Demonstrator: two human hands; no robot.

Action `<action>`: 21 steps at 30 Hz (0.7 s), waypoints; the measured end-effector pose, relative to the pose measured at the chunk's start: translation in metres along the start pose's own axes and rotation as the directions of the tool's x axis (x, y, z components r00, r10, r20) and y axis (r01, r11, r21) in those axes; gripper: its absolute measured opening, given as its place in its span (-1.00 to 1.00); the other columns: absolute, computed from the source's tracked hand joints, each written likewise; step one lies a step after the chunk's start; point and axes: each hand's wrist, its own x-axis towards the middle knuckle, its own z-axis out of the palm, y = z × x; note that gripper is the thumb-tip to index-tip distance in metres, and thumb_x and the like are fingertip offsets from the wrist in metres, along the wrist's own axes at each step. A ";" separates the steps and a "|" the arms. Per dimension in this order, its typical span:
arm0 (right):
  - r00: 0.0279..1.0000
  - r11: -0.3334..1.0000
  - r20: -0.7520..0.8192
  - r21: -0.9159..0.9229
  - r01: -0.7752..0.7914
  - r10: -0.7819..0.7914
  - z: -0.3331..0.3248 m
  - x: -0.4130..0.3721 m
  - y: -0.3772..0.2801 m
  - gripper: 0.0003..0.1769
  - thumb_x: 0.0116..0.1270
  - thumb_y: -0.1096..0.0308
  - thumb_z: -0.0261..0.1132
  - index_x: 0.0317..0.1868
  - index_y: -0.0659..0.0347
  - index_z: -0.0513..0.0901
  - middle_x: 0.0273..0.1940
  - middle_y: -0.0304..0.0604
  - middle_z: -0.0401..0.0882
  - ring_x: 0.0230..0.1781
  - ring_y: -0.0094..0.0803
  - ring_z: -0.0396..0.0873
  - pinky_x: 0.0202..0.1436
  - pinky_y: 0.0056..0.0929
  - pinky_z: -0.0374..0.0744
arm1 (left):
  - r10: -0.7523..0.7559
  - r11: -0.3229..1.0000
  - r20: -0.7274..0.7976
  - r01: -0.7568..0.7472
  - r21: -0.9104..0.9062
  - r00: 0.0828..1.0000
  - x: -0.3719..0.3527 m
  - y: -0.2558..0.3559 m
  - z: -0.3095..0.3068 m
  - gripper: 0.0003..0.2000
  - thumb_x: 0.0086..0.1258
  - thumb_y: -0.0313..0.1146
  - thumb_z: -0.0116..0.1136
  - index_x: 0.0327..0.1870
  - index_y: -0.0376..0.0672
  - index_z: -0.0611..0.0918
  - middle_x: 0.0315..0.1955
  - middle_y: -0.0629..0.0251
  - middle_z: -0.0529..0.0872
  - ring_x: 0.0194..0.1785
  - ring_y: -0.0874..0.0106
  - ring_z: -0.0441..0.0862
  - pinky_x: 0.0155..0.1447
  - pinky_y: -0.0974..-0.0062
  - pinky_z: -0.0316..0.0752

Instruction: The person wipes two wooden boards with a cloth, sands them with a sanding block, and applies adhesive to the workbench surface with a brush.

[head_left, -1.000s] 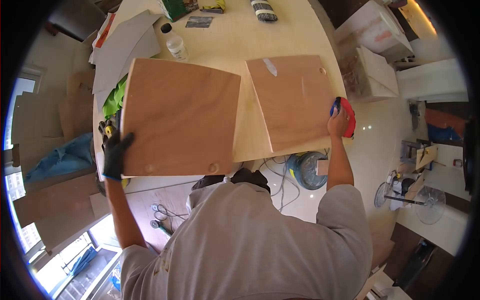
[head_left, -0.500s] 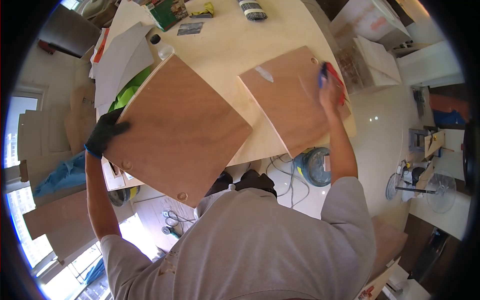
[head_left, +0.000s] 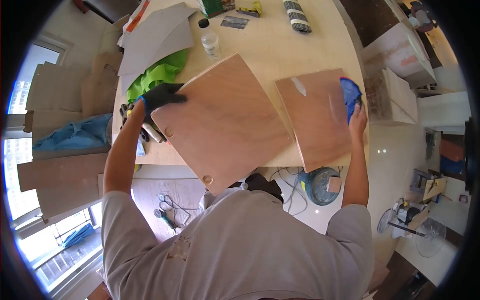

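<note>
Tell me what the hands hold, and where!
The gloved left hand grips a wooden board by its upper-left edge. The right hand holds a blue cloth-like thing by its lower end.

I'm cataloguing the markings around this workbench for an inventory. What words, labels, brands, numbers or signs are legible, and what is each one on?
No full word, brand or number is legible.
Brown cardboard at the left: dark lettering, perhaps starting "E"; the rest is blurred.
Clear bottle: printed label, too small to read.
Green box at the top edge: cut off, with no readable text.
Held wooden panel and other wooden panel: no lettering visible.
</note>
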 end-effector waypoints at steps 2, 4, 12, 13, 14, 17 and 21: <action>0.985 0.986 -0.059 -0.011 -0.165 0.164 -0.029 0.005 0.013 -0.46 0.53 0.08 0.02 0.26 0.37 0.48 0.15 0.26 0.55 0.18 0.15 0.50 0.22 -0.09 0.45 | -0.016 0.961 -0.012 0.019 0.276 1.000 0.019 0.015 0.006 -0.38 0.27 -0.09 0.33 0.33 -0.13 0.51 0.04 0.08 0.72 0.03 0.37 0.67 0.18 0.45 0.48; 0.986 0.986 -0.025 -0.014 -0.163 0.163 -0.054 -0.003 0.019 -0.47 0.52 0.09 0.03 0.26 0.36 0.48 0.15 0.26 0.55 0.17 0.17 0.50 0.22 -0.09 0.44 | 0.066 0.969 -0.029 -0.057 0.240 0.997 0.040 0.016 0.011 -0.39 0.30 -0.05 0.28 0.35 -0.11 0.49 0.06 0.02 0.70 0.07 0.27 0.68 0.20 0.40 0.47; 0.994 0.999 0.103 -0.024 -0.045 0.048 -0.081 -0.087 0.005 -0.48 0.51 0.09 0.06 0.27 0.32 0.48 0.18 0.23 0.53 0.23 0.12 0.47 0.27 -0.12 0.42 | 0.413 0.877 -0.463 -0.206 0.433 0.784 0.076 0.055 0.095 -0.46 0.27 -0.05 0.30 0.17 -0.22 0.59 0.10 -0.01 0.62 0.17 0.06 0.57 0.28 0.21 0.44; 0.993 0.993 0.044 -0.046 -0.112 0.114 -0.077 -0.093 0.032 -0.46 0.51 0.05 0.05 0.27 0.32 0.48 0.16 0.22 0.55 0.20 0.12 0.49 0.26 -0.11 0.43 | 0.577 0.795 -0.402 -0.379 0.473 0.711 0.066 0.066 0.130 -0.44 0.27 -0.03 0.30 0.20 -0.22 0.57 0.13 -0.04 0.60 0.20 0.05 0.54 0.30 0.19 0.42; 0.985 0.983 -0.009 -0.057 -0.174 0.174 -0.071 -0.095 0.067 -0.44 0.51 0.02 0.04 0.27 0.32 0.48 0.14 0.22 0.57 0.18 0.11 0.51 0.25 -0.11 0.45 | 0.615 0.781 -0.362 -0.478 0.403 0.700 0.041 0.086 0.171 -0.38 0.27 0.02 0.29 0.25 -0.20 0.52 0.21 -0.05 0.53 0.31 0.03 0.43 0.40 0.13 0.31; 0.933 0.935 -0.069 0.027 -0.353 0.354 -0.083 -0.072 0.051 -0.39 0.52 -0.06 0.01 0.24 0.32 0.51 0.07 0.20 0.61 0.08 0.14 0.57 0.17 -0.06 0.49 | 0.609 0.675 -0.036 -0.494 0.548 0.792 -0.037 0.144 0.255 -0.27 0.15 0.01 0.32 0.34 -0.15 0.43 0.35 -0.04 0.34 0.44 -0.05 0.20 0.51 -0.14 -0.03; 0.994 0.956 -0.107 -0.293 -0.029 -0.002 -0.083 -0.049 0.135 -0.55 0.54 0.04 -0.01 0.06 0.22 0.61 -0.03 0.14 0.63 -0.01 0.12 0.57 0.06 -0.04 0.50 | 0.598 0.691 -0.147 -0.413 0.593 0.788 -0.048 0.112 0.312 -0.26 0.03 -0.08 0.34 0.31 -0.14 0.45 0.31 -0.11 0.35 0.42 -0.12 0.20 0.49 -0.20 0.00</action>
